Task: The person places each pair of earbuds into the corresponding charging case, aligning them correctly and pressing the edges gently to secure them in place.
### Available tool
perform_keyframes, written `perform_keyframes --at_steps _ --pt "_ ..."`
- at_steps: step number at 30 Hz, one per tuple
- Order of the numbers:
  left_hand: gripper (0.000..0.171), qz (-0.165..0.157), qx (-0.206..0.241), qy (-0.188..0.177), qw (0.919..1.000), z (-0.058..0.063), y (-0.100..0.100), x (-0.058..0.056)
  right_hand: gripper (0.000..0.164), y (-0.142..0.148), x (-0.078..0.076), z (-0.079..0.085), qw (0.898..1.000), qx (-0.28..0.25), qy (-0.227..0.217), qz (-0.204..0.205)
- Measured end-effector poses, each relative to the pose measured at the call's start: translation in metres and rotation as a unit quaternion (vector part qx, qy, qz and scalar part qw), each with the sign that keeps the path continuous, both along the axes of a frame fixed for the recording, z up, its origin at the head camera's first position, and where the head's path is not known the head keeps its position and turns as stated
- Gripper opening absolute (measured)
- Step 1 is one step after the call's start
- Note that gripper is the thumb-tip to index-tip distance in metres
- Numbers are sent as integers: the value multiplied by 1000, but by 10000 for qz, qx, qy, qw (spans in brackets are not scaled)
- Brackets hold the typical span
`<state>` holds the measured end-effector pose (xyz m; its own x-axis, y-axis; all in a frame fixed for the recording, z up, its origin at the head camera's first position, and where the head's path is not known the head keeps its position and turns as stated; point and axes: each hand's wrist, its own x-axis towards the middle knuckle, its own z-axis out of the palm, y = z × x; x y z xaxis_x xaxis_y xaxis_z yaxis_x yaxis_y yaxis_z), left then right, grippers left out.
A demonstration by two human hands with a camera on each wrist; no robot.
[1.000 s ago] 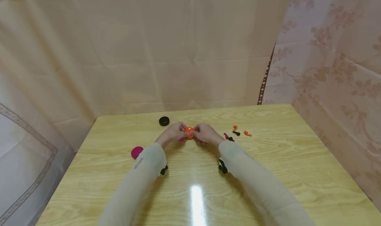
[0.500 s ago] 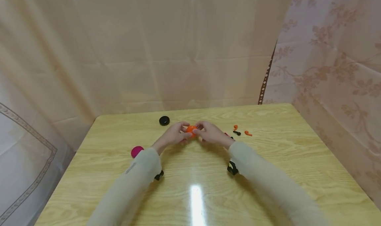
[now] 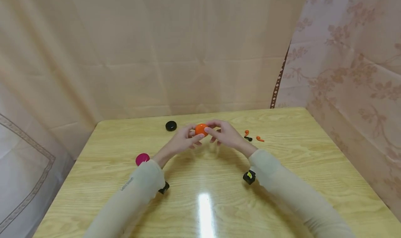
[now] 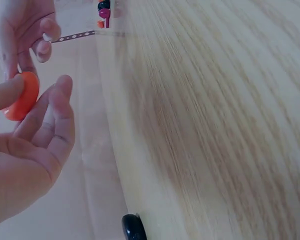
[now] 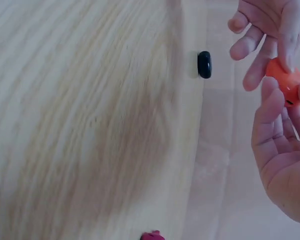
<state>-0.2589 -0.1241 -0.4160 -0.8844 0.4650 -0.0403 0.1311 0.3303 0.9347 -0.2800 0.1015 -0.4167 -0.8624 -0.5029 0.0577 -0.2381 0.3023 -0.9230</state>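
Both hands hold a round orange earbud case [image 3: 201, 129] above the wooden table. My left hand [image 3: 182, 140] pinches it from the left, with the thumb on the near face; in the left wrist view the case [image 4: 25, 97] shows edge-on. From the right, my right hand [image 3: 228, 135] grips it between thumb and fingers. The right wrist view shows a small dark spot on the edge of the case [image 5: 285, 82]. To the right lie two orange earbuds, one [image 3: 260, 139] apart and one [image 3: 246, 132] beside a black earbud [image 3: 248, 139].
A round black case [image 3: 171, 126] lies near the table's far edge, left of the hands. A round magenta case [image 3: 142, 159] sits by the left sleeve. A magenta earbud [image 4: 105, 13] appears in the left wrist view. Curtains hang behind the table [image 3: 200, 168].
Both hands have lifted the orange case up from near the tabletop. The right forearm has swung outward to the right and now hides the magenta earbud in the head view.
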Motion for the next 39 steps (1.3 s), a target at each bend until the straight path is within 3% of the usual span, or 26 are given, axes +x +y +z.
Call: perform_keyframes --at_steps 5,9,22,30,33,39 --pt "36 -195 -400 220 9988 4 -1 4 38 4 3 5 9987 201 446 170" --pt "32 -68 -273 432 9987 7 -1 7 40 5 5 8 9975 283 610 234" --pt "35 541 346 1230 9903 12 4 6 36 15 7 12 9992 -300 -180 211" --pt "39 470 266 1142 9920 12 4 7 48 17 9 10 9946 -528 -841 304" --pt "40 503 196 1164 9917 11 4 8 49 17 11 11 9937 -564 -928 287" --pt "44 654 345 856 9936 11 4 10 48 16 13 12 9933 -670 -914 205"
